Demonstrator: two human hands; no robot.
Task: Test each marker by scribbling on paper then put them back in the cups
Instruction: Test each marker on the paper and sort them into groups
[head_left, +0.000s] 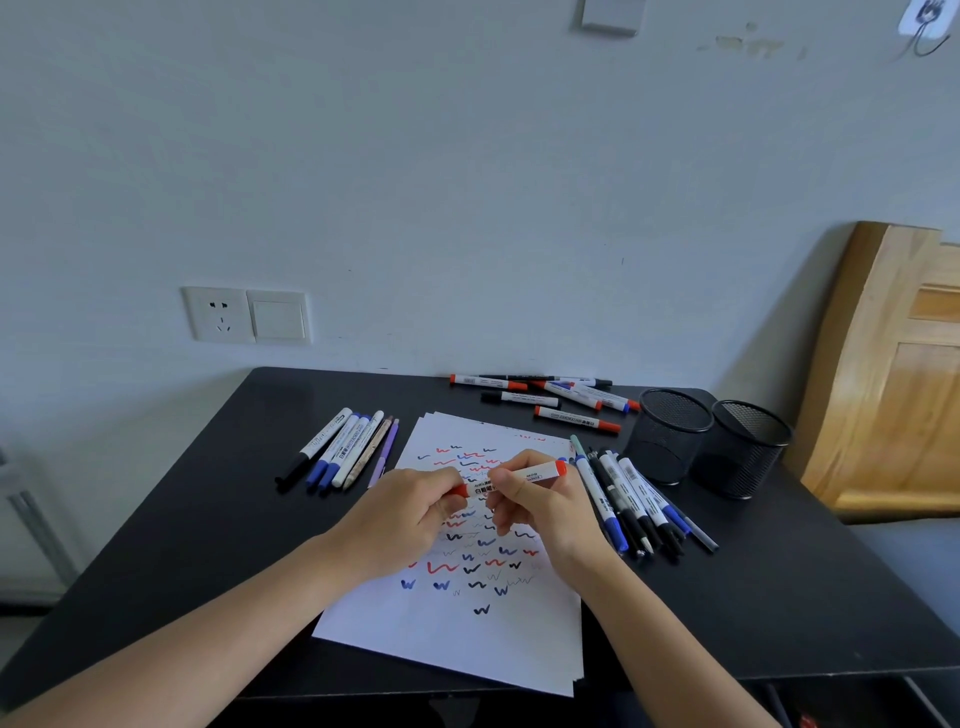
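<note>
Both hands meet over the stack of paper (441, 639), and between them they hold one red marker (514, 475), lying nearly level. The left hand (410, 514) has its fingers curled round the marker's near red end, pinching it. The right hand (540, 504) grips the white barrel, and the other red end pokes out past its knuckles. Whether the cap is seated or partly off I cannot tell, as the left fingers cover the join.

Under and just beyond both hands the top sheet is crowded with short squiggles in red, blue and black (mostly little W shapes).

Just beside the right hand, on its outer side, a bunch of pens and markers (634, 499) lies fanned on the black table (182, 519), with blue and black caps among them. Beyond that bunch, further out from the right hand, stand two black mesh cups (670, 436), upright and touching or very nearly so. From here I see nothing poking above their rims.

Past the fingertips of both hands, near the wall, a loose heap of whiteboard markers (545, 397) lies with red, black and blue caps. Out from the left hand, well apart from it, a neat row of markers and pencils (337, 452) lies side by side.

On the wall above the left hand is a wall socket (218, 314) beside a switch (278, 317).
</note>
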